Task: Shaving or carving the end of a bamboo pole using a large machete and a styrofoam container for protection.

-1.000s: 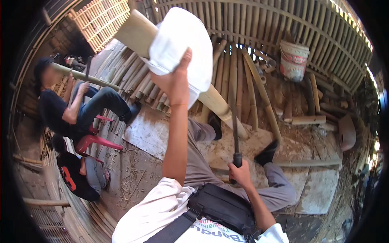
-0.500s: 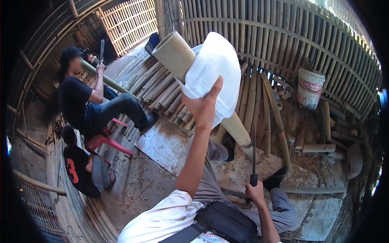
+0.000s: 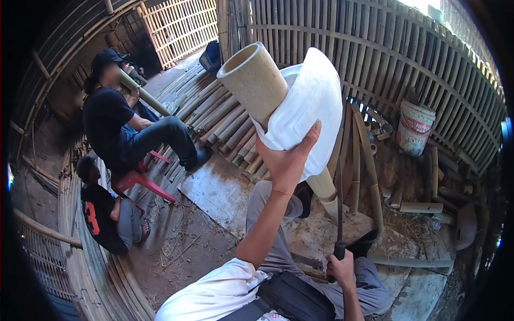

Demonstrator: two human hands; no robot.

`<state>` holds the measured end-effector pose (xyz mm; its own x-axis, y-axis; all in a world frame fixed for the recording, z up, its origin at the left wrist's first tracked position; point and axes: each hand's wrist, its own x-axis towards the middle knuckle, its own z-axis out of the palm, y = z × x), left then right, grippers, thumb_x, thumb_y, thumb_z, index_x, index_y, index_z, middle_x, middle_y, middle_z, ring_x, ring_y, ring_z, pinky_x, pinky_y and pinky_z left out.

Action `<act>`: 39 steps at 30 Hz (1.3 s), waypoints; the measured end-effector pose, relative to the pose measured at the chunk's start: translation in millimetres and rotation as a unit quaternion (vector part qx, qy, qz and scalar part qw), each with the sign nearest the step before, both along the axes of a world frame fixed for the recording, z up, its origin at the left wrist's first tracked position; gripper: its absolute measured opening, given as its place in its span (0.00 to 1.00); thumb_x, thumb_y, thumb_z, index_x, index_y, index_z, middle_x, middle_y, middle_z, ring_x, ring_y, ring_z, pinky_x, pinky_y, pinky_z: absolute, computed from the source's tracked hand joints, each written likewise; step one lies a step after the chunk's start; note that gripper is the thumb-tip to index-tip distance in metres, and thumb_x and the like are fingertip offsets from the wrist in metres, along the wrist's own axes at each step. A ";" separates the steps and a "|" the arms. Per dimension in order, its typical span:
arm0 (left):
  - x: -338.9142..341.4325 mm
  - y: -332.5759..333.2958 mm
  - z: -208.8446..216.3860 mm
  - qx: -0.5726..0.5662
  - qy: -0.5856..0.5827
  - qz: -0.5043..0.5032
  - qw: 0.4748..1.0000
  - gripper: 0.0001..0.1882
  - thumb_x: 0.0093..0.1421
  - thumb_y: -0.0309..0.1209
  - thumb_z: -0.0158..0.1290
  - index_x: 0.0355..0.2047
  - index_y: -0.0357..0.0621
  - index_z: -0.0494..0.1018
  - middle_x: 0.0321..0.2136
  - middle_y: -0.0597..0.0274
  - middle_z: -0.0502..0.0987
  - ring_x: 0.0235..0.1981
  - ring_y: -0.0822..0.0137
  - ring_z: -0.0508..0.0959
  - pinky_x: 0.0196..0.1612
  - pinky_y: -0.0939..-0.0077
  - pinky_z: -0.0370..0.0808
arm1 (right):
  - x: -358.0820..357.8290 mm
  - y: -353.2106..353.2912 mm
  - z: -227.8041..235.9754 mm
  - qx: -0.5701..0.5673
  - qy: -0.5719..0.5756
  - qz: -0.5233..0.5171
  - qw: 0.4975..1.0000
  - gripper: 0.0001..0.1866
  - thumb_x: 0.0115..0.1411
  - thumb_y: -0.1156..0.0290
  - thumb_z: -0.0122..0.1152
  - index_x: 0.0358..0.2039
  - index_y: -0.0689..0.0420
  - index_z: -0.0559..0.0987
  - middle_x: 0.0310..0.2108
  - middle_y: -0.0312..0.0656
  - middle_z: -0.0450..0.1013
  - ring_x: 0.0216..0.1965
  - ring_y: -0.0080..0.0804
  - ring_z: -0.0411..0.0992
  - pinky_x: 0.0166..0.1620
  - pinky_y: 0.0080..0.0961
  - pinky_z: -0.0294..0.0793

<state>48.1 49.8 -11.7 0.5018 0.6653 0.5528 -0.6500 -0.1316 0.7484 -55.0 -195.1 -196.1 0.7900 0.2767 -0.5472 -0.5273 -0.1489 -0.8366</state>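
Note:
A thick bamboo pole [image 3: 254,83] slants up in front of me, its hollow cut end at the top and its lower end toward the floor. A white, smooth, curved piece of what looks like plastic [image 3: 321,107] is wrapped partly around the pole. My left hand [image 3: 284,166] grips this white piece against the bamboo, thumb on the right side; some fingers are hidden behind. Lower right, my right hand [image 3: 341,268] is closed round the black handle of a long knife [image 3: 339,214]. Its narrow blade points up, close beside the pole's lower part.
Many bamboo poles [image 3: 225,125] lie in a pile beyond. At left one person [image 3: 107,115] sits on a red plastic stool [image 3: 131,179] with a pole; another [image 3: 101,219] sits low nearby. A paint bucket [image 3: 415,128] hangs against the slatted bamboo wall [image 3: 375,43]. Cut bamboo pieces [image 3: 420,207] lie below.
In the picture, the bamboo pole, white piece and my left hand have shifted right. My right hand and knife are slightly lower. The seated person's raised hand with a blade has come down.

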 end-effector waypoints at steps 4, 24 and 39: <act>-5.0 -6.9 1.5 -0.006 -0.008 -0.016 1.000 0.29 0.45 0.23 0.65 0.47 0.31 0.65 0.41 0.54 0.74 0.40 0.67 0.77 0.43 0.73 0.76 | 2.0 10.3 36.4 0.048 0.014 -0.009 0.999 0.11 0.50 0.81 0.55 0.18 0.57 0.63 0.12 0.32 0.60 0.10 0.20 0.59 0.13 0.19 0.58; -14.5 -31.9 9.3 -0.030 0.038 -0.048 0.998 0.28 0.43 0.18 0.65 0.46 0.30 0.67 0.40 0.54 0.74 0.39 0.67 0.76 0.43 0.75 0.74 | 7.7 -23.0 -20.5 0.005 0.060 -0.014 0.998 0.09 0.50 0.80 0.56 0.21 0.57 0.64 0.12 0.33 0.61 0.10 0.19 0.59 0.13 0.19 0.58; -9.0 -24.2 8.0 -0.074 -0.041 -0.035 0.996 0.24 0.44 0.16 0.63 0.42 0.26 0.68 0.37 0.50 0.76 0.35 0.65 0.79 0.39 0.72 0.80 | 0.3 -3.5 -36.8 -0.024 -0.049 -0.009 0.998 0.10 0.48 0.78 0.57 0.16 0.58 0.66 0.12 0.34 0.63 0.11 0.21 0.63 0.14 0.18 0.60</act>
